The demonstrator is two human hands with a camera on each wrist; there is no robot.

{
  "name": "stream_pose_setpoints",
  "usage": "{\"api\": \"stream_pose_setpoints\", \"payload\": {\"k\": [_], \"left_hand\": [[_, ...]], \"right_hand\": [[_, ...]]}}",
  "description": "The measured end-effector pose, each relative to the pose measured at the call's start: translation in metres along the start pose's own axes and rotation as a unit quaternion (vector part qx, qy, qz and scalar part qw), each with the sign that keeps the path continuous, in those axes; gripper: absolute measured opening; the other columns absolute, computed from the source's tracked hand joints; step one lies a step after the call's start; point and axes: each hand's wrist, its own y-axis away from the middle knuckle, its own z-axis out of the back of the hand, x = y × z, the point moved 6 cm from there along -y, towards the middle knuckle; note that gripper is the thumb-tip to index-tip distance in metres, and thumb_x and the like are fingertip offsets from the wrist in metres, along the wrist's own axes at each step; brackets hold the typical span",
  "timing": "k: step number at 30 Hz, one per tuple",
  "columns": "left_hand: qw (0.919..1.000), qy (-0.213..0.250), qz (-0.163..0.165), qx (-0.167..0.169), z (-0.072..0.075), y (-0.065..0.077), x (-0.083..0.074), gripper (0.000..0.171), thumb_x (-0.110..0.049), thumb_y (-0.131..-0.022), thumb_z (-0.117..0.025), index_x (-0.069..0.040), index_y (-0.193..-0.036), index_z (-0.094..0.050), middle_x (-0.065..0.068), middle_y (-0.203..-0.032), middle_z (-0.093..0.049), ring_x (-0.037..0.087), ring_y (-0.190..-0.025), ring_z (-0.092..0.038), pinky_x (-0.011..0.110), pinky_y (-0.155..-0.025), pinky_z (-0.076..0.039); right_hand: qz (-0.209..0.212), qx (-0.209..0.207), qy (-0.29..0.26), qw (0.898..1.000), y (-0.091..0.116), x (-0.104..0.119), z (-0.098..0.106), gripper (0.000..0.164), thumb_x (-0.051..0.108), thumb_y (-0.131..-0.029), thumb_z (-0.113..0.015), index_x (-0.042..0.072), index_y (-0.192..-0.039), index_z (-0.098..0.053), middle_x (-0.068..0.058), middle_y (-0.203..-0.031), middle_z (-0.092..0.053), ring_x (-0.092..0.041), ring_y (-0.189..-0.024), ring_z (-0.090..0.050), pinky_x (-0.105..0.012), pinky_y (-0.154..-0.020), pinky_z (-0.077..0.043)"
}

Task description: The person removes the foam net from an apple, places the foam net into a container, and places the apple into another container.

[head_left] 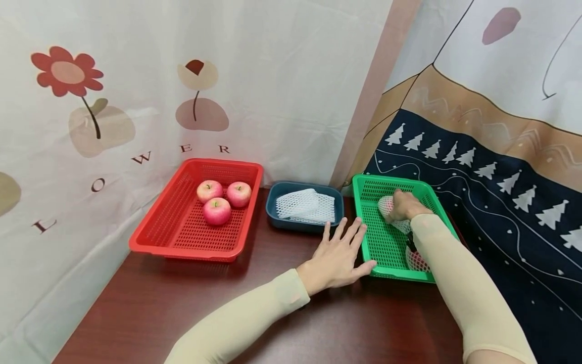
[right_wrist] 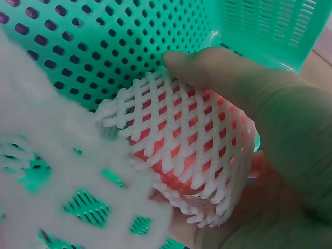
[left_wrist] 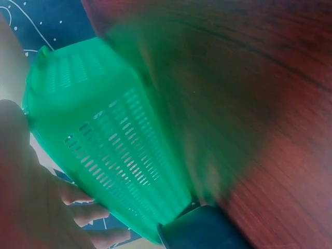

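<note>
Inside the green basket [head_left: 386, 247], my right hand [head_left: 406, 205] grips an apple [right_wrist: 181, 135] wrapped in a white foam net [right_wrist: 155, 104]. Its thumb lies along the top of the net in the right wrist view. More white netting [right_wrist: 57, 171] fills the near left of that view, blurred. Another netted apple [head_left: 416, 260] sits at the basket's near right, partly behind my right forearm. My left hand [head_left: 336, 258] is spread with straight fingers, fingertips and thumb right at the green basket's left rim.
A red basket [head_left: 182, 251] with three bare apples [head_left: 217, 211] stands at the left of the brown table [head_left: 282, 333]. Between the baskets, a dark blue tray [head_left: 271, 207] holds white foam nets [head_left: 304, 205]. Patterned curtains [head_left: 291, 91] hang close behind.
</note>
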Motion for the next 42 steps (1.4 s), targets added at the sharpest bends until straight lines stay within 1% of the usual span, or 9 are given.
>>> {"api": "stream_pose_setpoints", "payload": {"k": [3, 5, 10, 13, 22, 26, 29, 34, 42], "left_hand": [[1.0, 0.0, 0.0, 0.0, 0.0, 0.0, 0.0, 0.092, -0.077, -0.118, -0.033, -0.019, -0.188, -0.02, 0.003, -0.199, -0.015, 0.038, -0.184, -0.02, 0.075, -0.144, -0.023], [1.0, 0.0, -0.001, 0.0, 0.0, 0.0, 0.0, 0.092, -0.077, -0.118, -0.033, -0.02, -0.188, -0.02, 0.003, -0.199, -0.015, 0.038, -0.184, -0.021, 0.075, -0.144, -0.024], [1.0, 0.0, -0.001, 0.0, 0.0, 0.0, 0.0, 0.092, -0.077, -0.118, -0.034, -0.019, -0.188, -0.02, 0.005, -0.198, -0.017, 0.038, -0.184, -0.021, 0.075, -0.144, -0.024], [1.0, 0.0, -0.001, 0.002, 0.0, 0.0, 0.0, 0.092, -0.077, -0.118, -0.034, -0.019, -0.188, -0.02, 0.004, -0.199, -0.016, 0.038, -0.184, -0.021, 0.075, -0.144, -0.024], [1.0, -0.002, 0.001, 0.002, 0.0, 0.001, 0.0, 0.092, -0.078, -0.118, -0.033, -0.02, -0.188, -0.02, 0.003, -0.199, -0.014, 0.038, -0.184, -0.022, 0.075, -0.144, -0.024], [1.0, -0.004, 0.0, 0.005, 0.001, 0.001, -0.001, 0.092, -0.078, -0.118, -0.032, -0.019, -0.188, -0.021, 0.002, -0.199, -0.012, 0.038, -0.184, -0.022, 0.075, -0.144, -0.024], [1.0, -0.006, -0.001, 0.004, 0.002, 0.001, -0.001, 0.093, -0.078, -0.118, -0.032, -0.019, -0.188, -0.02, 0.003, -0.199, -0.014, 0.04, -0.183, -0.024, 0.075, -0.144, -0.025], [1.0, -0.005, 0.0, 0.001, 0.002, 0.001, -0.002, 0.092, -0.078, -0.118, -0.032, -0.019, -0.188, -0.021, 0.005, -0.198, -0.017, 0.039, -0.183, -0.024, 0.075, -0.143, -0.025], [1.0, -0.006, 0.004, 0.002, 0.003, 0.001, -0.002, 0.093, -0.078, -0.117, -0.033, -0.019, -0.188, -0.021, 0.004, -0.198, -0.017, 0.039, -0.183, -0.024, 0.075, -0.144, -0.025]], "right_hand": [[-0.001, -0.002, 0.003, 1.0, 0.0, 0.001, 0.001, 0.101, 0.023, -0.096, -0.094, -0.021, -0.165, -0.034, -0.049, -0.147, -0.06, -0.06, -0.134, -0.066, -0.072, -0.112, -0.06], [-0.002, -0.005, 0.006, 1.0, -0.001, 0.002, 0.002, 0.1, 0.024, -0.096, -0.093, -0.019, -0.166, -0.035, -0.049, -0.149, -0.059, -0.06, -0.135, -0.066, -0.072, -0.112, -0.06], [0.002, -0.016, 0.011, 1.0, 0.0, 0.005, 0.004, 0.096, 0.026, -0.096, -0.091, -0.015, -0.166, -0.038, -0.047, -0.148, -0.057, -0.057, -0.131, -0.064, -0.072, -0.108, -0.06], [0.012, -0.022, 0.013, 1.0, 0.001, 0.009, 0.006, 0.096, 0.027, -0.095, -0.092, -0.014, -0.164, -0.039, -0.047, -0.147, -0.057, -0.057, -0.13, -0.063, -0.072, -0.107, -0.06], [0.046, -0.053, 0.006, 0.997, 0.003, 0.019, 0.01, 0.092, 0.022, -0.091, -0.094, -0.013, -0.16, -0.044, -0.044, -0.141, -0.061, -0.056, -0.126, -0.063, -0.071, -0.105, -0.06], [0.054, -0.061, 0.001, 0.997, 0.005, 0.023, 0.011, 0.09, 0.021, -0.093, -0.093, -0.012, -0.161, -0.044, -0.043, -0.142, -0.06, -0.056, -0.128, -0.062, -0.072, -0.106, -0.059], [0.06, -0.067, -0.002, 0.996, 0.008, 0.025, 0.013, 0.088, 0.02, -0.094, -0.092, -0.011, -0.162, -0.044, -0.043, -0.144, -0.059, -0.056, -0.13, -0.062, -0.072, -0.108, -0.058], [0.074, -0.079, -0.004, 0.994, 0.015, 0.03, 0.017, 0.09, 0.02, -0.093, -0.092, -0.011, -0.163, -0.045, -0.042, -0.144, -0.061, -0.055, -0.128, -0.063, -0.071, -0.107, -0.059], [0.082, -0.094, -0.022, 0.992, 0.031, 0.039, 0.021, 0.092, 0.023, -0.097, -0.09, -0.007, -0.169, -0.04, -0.041, -0.151, -0.058, -0.055, -0.132, -0.063, -0.072, -0.109, -0.058]]}}
